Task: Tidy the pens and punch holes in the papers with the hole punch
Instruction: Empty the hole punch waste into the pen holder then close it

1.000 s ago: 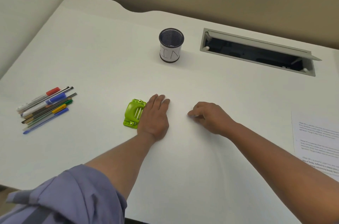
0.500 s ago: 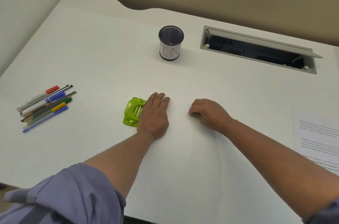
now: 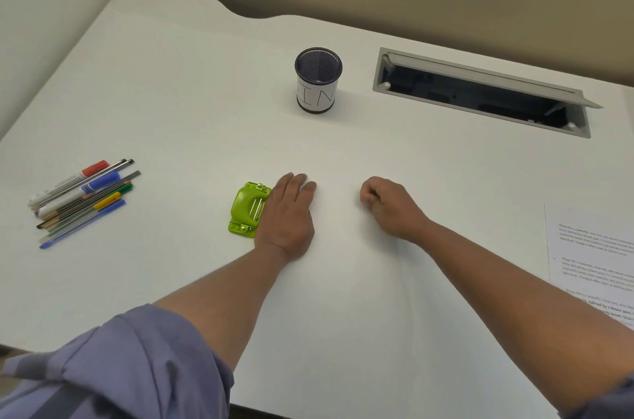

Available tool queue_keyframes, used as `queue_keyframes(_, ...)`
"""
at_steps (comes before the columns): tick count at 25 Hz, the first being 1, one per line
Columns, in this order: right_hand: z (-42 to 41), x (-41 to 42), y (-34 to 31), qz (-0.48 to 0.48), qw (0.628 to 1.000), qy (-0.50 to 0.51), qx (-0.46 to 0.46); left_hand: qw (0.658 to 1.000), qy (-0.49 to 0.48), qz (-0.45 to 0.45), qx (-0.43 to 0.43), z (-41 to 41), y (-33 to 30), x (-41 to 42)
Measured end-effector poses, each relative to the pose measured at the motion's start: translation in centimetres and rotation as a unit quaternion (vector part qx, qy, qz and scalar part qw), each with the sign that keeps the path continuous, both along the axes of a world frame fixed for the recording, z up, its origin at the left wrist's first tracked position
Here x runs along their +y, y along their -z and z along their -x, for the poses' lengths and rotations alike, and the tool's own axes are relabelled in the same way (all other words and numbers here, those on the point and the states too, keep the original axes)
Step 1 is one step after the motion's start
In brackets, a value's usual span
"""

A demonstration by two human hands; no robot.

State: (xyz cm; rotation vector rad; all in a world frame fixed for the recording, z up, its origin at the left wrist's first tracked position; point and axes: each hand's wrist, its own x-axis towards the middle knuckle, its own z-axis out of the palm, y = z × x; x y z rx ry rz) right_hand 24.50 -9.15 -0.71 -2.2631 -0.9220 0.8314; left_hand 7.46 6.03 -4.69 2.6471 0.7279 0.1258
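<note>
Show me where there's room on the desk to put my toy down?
Bare desk lies between the pens and the green hole punch, and between the mesh cup and both hands. It's crowded by the papers at the right edge.

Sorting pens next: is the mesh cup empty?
Empty: the upright mesh pen cup shows only dark mesh inside; the pens lie on the desk.
</note>
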Motion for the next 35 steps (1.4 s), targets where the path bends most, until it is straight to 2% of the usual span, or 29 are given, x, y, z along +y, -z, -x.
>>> queue_keyframes(5, -0.7, -0.5, -0.9, -0.044, 0.982, 0.105, 0.151, 1.0, 0.002, -0.001, -0.002, 0.0, 0.1, 0.0)
queue_keyframes(11, -0.4, 0.5, -2.2, -0.117, 0.952, 0.155, 0.239, 1.0, 0.006, -0.005, -0.006, 0.0, 0.1, 0.0)
queue_keyframes(14, -1.8, 4.8, -4.6, -0.173, 0.947, 0.169, 0.209, 1.0, 0.007, -0.009, -0.013, -0.1, 0.1, 0.0)
queue_keyframes(17, -4.4, 10.5, -7.6, -0.215, 0.954, 0.167, 0.128, 1.0, 0.01, -0.009, -0.014, 0.0, 0.2, 0.0)
queue_keyframes(22, -8.3, 18.3, -9.6, -0.165, 0.972, 0.15, -0.068, 1.0, 0.011, -0.007, -0.01, 0.0, 0.2, 0.1)
queue_keyframes(25, -9.5, 20.2, -8.5, -0.112, 0.974, 0.143, -0.134, 1.0, 0.015, -0.014, -0.021, 0.0, 0.1, 0.1)
queue_keyframes(30, -9.9, 20.3, -7.3, -0.113, 0.969, 0.159, -0.149, 1.0, 0.013, -0.01, -0.021, 0.0, 0.2, 0.1)
queue_keyframes(35, -9.5, 19.7, -7.6, -0.18, 0.957, 0.218, -0.06, 1.0, 0.017, -0.011, -0.018, 0.1, 0.1, 0.2)
